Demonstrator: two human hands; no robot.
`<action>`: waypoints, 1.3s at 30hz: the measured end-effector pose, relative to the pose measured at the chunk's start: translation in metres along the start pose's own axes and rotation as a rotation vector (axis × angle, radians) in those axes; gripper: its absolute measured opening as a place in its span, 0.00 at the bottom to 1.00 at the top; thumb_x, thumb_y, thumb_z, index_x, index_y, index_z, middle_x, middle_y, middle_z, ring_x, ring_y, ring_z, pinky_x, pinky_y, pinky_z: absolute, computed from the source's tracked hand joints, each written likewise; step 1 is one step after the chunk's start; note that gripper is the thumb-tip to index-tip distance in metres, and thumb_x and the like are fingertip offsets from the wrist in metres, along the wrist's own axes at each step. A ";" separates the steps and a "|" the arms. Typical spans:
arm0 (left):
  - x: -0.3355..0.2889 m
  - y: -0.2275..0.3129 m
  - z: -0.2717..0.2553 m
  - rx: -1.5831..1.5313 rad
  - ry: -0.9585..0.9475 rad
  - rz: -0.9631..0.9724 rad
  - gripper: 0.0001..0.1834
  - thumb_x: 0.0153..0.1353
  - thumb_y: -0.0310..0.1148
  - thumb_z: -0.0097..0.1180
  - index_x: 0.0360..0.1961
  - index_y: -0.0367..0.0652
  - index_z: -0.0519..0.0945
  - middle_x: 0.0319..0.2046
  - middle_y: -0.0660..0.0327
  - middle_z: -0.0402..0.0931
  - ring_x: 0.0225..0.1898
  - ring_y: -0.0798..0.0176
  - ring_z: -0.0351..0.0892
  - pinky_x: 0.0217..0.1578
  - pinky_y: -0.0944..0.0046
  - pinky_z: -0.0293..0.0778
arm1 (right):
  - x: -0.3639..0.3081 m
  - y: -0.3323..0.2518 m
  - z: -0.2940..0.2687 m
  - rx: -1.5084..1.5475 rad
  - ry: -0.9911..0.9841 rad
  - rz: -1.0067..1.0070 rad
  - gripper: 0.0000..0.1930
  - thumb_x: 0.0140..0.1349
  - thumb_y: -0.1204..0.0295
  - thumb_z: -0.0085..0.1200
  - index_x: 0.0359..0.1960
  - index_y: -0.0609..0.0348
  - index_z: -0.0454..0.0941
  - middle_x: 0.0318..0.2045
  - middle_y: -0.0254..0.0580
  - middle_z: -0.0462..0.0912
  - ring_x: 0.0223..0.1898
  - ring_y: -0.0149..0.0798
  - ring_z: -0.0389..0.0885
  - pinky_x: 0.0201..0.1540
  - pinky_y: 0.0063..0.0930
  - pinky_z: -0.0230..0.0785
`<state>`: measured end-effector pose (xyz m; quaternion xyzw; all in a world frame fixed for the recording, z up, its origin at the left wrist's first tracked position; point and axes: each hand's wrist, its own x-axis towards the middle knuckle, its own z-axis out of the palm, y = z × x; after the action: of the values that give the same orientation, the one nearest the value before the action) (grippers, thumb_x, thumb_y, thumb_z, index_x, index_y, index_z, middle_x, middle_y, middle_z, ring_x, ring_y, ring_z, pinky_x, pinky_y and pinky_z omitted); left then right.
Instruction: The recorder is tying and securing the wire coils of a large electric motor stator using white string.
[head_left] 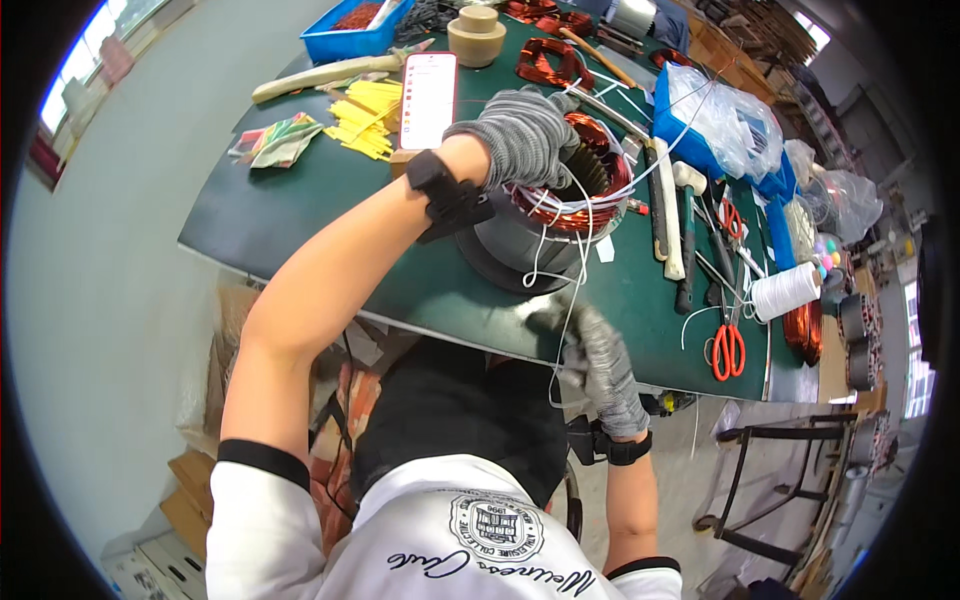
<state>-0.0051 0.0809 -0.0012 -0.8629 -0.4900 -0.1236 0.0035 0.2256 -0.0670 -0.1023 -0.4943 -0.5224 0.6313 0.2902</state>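
Note:
A motor stator (505,240) with a dark round housing stands on the green table near its front edge. Copper windings (603,140) ring its top, with white cord (584,262) laced around them. My left hand (525,135), in a grey knitted glove, curls its fingers over the far left side of the windings. My right hand (605,375), gloved too and partly blurred, is low at the table's front edge. A strand of the cord runs down from the stator to this hand, which is closed around it. Small loops of cord hang at the stator's front.
Right of the stator lie a hammer (688,210), red-handled scissors (728,350) and a white cord spool (787,292). A blue bin (690,140) holds plastic bags. To the left are a phone (428,100), yellow strips (365,115) and a blue tray (355,42).

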 end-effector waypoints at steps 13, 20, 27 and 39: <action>-0.004 0.008 -0.004 0.267 0.207 0.145 0.19 0.48 0.50 0.58 0.40 0.54 0.82 0.60 0.59 0.61 0.60 0.48 0.58 0.57 0.55 0.56 | -0.169 0.151 -0.071 -0.592 0.495 0.356 0.11 0.59 0.59 0.52 0.30 0.52 0.73 0.19 0.33 0.72 0.18 0.27 0.68 0.20 0.20 0.61; -0.092 0.116 -0.001 0.477 0.263 0.145 0.13 0.53 0.36 0.48 0.31 0.36 0.73 0.26 0.53 0.70 0.28 0.54 0.71 0.28 0.58 0.68 | -0.031 -0.075 -0.020 -0.556 0.246 -0.362 0.14 0.59 0.70 0.46 0.45 0.64 0.73 0.37 0.44 0.79 0.32 0.35 0.78 0.35 0.27 0.70; -0.132 0.143 0.034 -0.054 0.230 0.334 0.13 0.50 0.32 0.47 0.34 0.35 0.74 0.30 0.54 0.74 0.37 0.56 0.74 0.46 0.56 0.69 | 0.013 -0.117 -0.005 0.349 -0.337 0.243 0.19 0.62 0.60 0.50 0.48 0.60 0.70 0.22 0.24 0.65 0.17 0.16 0.55 0.15 0.11 0.45; -0.069 0.065 0.044 0.015 0.381 -0.037 0.24 0.51 0.45 0.50 0.44 0.39 0.76 0.48 0.50 0.70 0.56 0.50 0.64 0.65 0.46 0.41 | 0.050 -0.182 0.013 -0.434 -0.234 -0.273 0.11 0.62 0.73 0.39 0.39 0.64 0.74 0.21 0.31 0.68 0.22 0.24 0.67 0.26 0.20 0.59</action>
<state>0.0259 -0.0053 -0.0516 -0.8147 -0.4971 -0.2812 0.1003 0.1690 0.0240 0.0532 -0.3936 -0.7371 0.5125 0.1978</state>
